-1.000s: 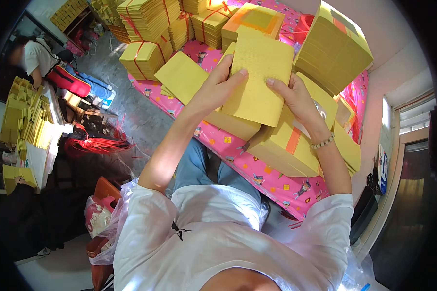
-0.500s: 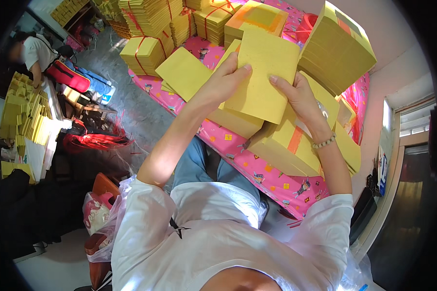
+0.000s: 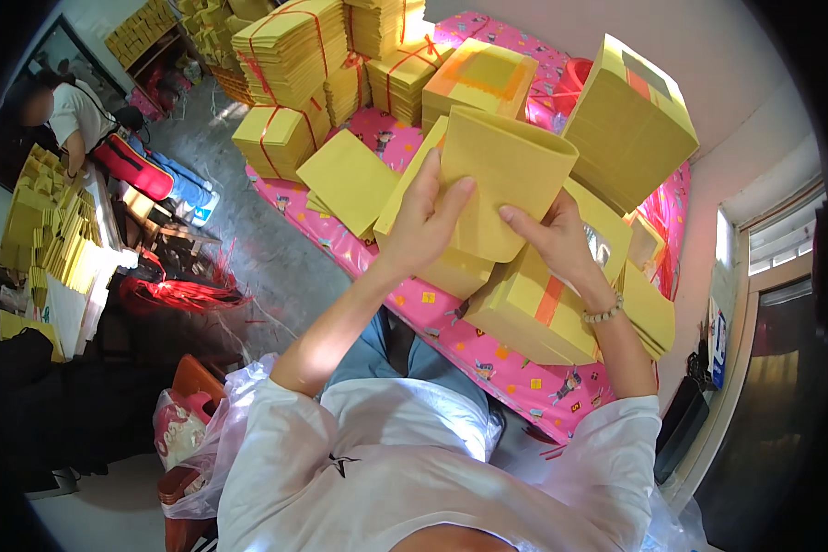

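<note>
Grips bent yellow paper (image 3: 497,152) with left hand (image 3: 430,210) and right hand (image 3: 557,237) (bowed open at the top), near the far-left edge of the orange-striped stack (image 3: 575,324). Might crease it by pressing too hard, or drop it through uneven hold.

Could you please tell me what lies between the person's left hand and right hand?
In the head view, a yellow paper pouch lies between the left hand and the right hand; both hold it, and its upper end gapes open.
</note>
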A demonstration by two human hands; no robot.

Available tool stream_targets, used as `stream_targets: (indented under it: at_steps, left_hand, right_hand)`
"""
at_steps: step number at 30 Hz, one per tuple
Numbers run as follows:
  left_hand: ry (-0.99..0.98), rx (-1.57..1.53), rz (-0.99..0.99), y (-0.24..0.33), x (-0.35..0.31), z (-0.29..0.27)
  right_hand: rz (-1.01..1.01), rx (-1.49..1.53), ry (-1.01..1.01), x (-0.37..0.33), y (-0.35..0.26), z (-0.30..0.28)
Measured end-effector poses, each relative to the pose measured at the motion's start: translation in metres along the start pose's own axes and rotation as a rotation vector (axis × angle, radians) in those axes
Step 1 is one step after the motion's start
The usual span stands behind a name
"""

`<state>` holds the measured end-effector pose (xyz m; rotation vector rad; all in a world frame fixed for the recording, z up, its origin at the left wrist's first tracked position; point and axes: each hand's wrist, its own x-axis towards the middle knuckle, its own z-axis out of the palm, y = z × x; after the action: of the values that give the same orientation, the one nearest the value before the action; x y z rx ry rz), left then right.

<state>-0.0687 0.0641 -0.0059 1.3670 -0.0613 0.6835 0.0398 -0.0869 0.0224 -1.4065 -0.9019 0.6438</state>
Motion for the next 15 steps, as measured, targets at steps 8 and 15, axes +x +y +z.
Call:
stream_targets:
  at_steps: [8,15]
  left_hand:
    - [0.094,0.056,0.092,-0.006,-0.011,0.007]
    - [0.154,0.022,0.056,-0.002,-0.016,0.010]
  right_hand:
    - [0.000,-0.048,-0.049,-0.005,-0.003,-0.002]
    - [0.023,-0.110,0.026,-0.006,-0.010,0.004]
